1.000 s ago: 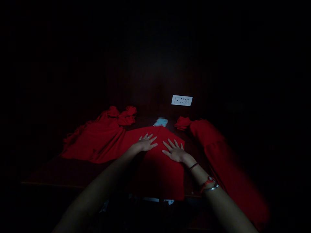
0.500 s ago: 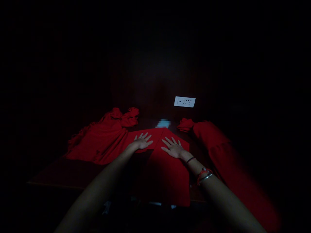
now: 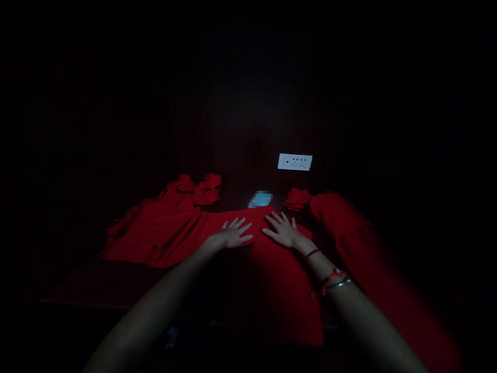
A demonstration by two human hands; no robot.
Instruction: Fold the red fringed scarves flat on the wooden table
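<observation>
both hands open, palms flat: left hand [image 3: 233, 234] and right hand [image 3: 283, 231] have slid farther up the soft red fabric garment [image 3: 279, 290], flattening it.

The left forearm [image 3: 155, 311] and right forearm [image 3: 368, 326], both bare, reach forward and converge toward the middle. The left grip [image 3: 235, 234] lies palm down, fingers spread flat, clasping nothing. The right grip [image 3: 283, 231] lies flat just beside it, likewise spread, with its fingertips angled leftward. The two do not touch.
</observation>
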